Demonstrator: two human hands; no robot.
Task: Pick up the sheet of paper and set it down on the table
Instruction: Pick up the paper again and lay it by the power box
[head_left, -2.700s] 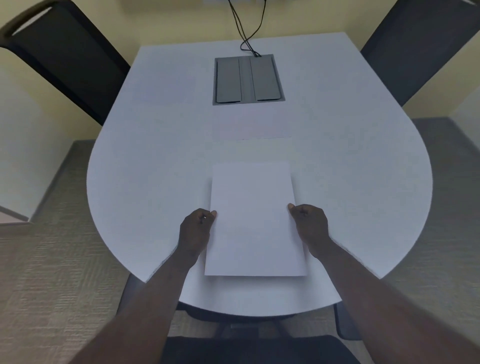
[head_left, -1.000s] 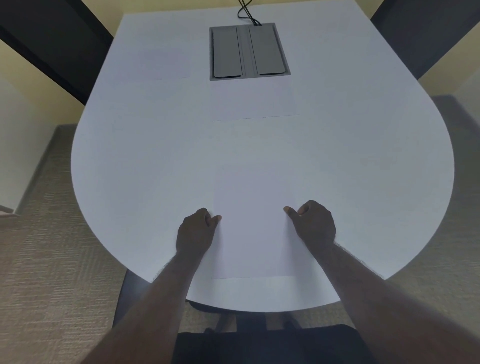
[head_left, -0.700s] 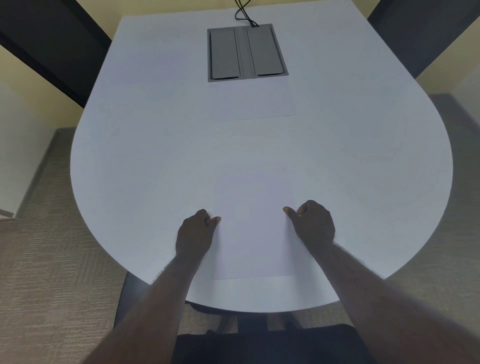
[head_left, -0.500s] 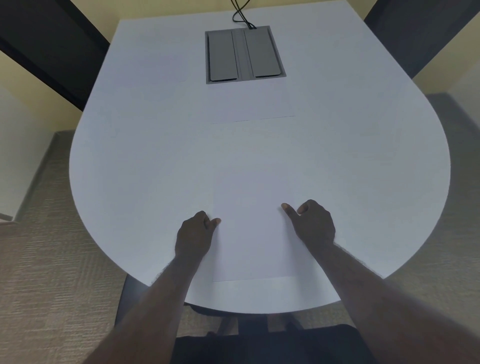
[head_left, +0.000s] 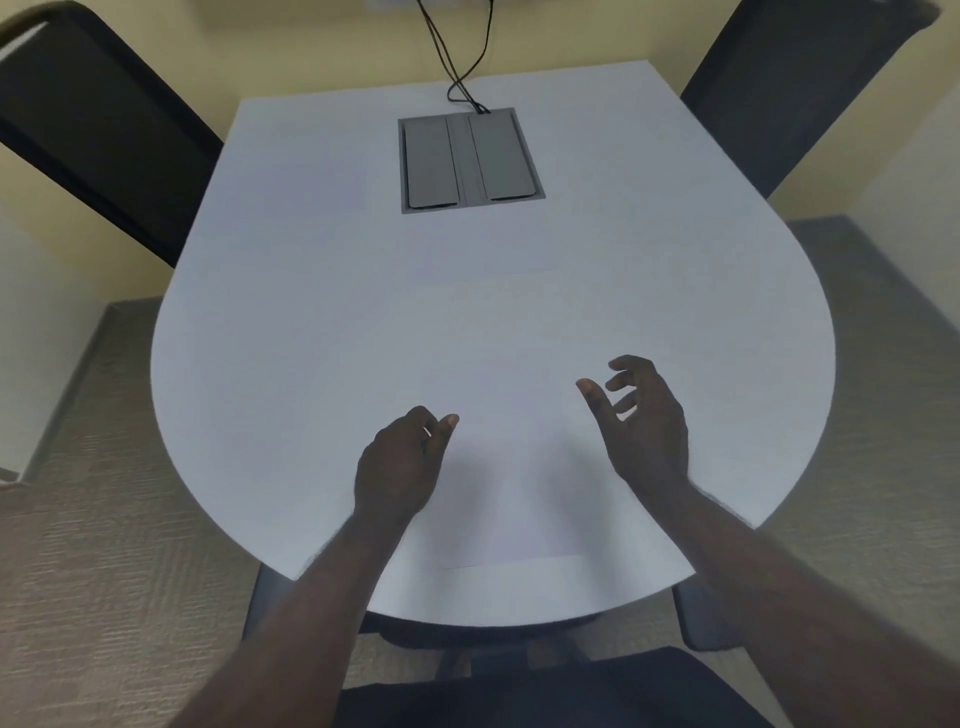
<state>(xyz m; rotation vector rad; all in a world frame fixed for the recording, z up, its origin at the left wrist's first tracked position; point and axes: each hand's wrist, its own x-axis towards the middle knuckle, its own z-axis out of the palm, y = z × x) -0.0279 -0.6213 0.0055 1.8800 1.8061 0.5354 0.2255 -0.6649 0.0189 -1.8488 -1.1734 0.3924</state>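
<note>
Sheet of white rectangular paper (head_left: 511, 483) lies flat on the pale rounded surface (head_left: 291, 322) near its front edge, between the two hands and faint against it. Left hand (head_left: 400, 467) loosely curled, thumb and fingers apart, holding nothing; right hand (head_left: 641, 421) spread with fingers fanned, also free. Grey recessed metal cable hatch (head_left: 470, 158) sits further back, black cables (head_left: 457, 52) running into it.

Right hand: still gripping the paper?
No, the right hand is open with its fingers spread, clear of the sheet of paper, which lies flat on the table.
</note>
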